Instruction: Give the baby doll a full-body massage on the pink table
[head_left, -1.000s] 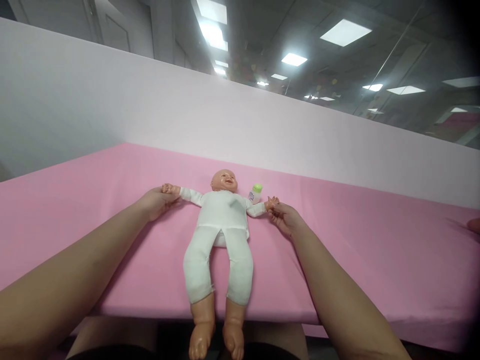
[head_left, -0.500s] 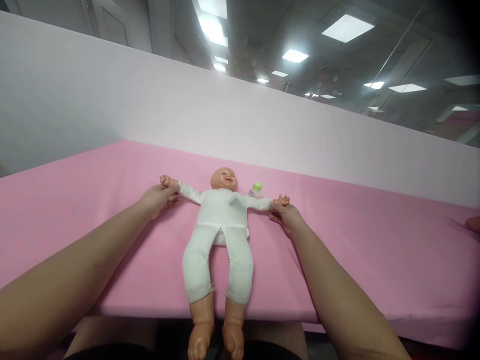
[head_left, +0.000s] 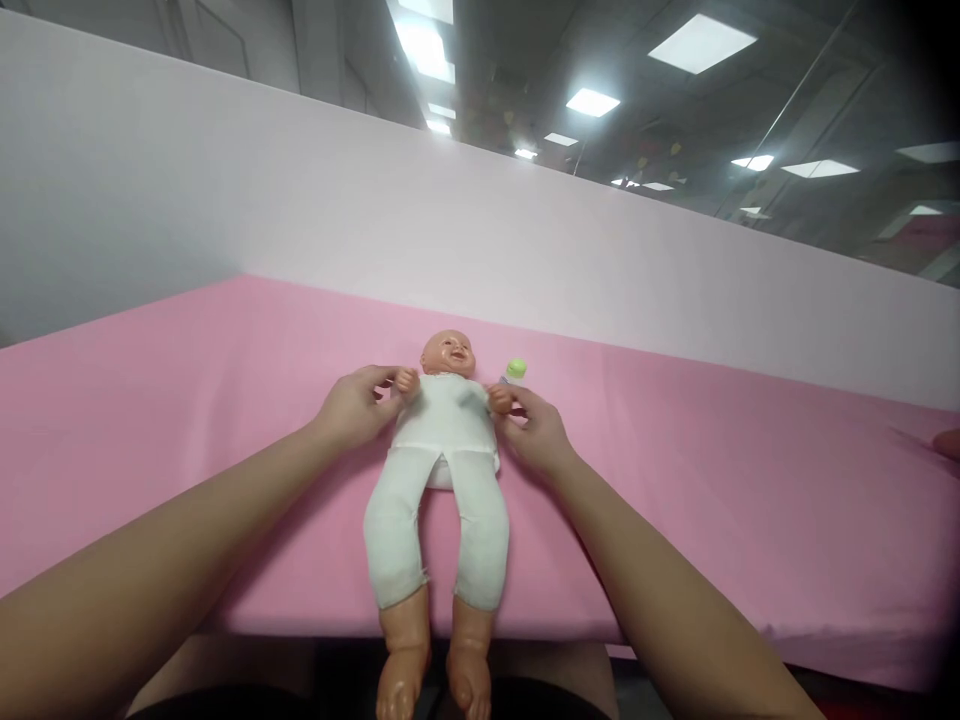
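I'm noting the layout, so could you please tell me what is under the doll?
The doll lies on the pink surface, its feet extending beyond it. Whatever its body covers cannot be seen.

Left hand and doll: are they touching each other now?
Touching. The head view shows the left hand holding one fist of the doll, with no gap visible.

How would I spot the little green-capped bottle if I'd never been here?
Start at the pink sheet, where a baby doll in white lies face up. Look just beyond the doll hand held in the person's right hand: the bottle shows there, partly hidden. Its bright green cap sets it apart from the doll and sheet.
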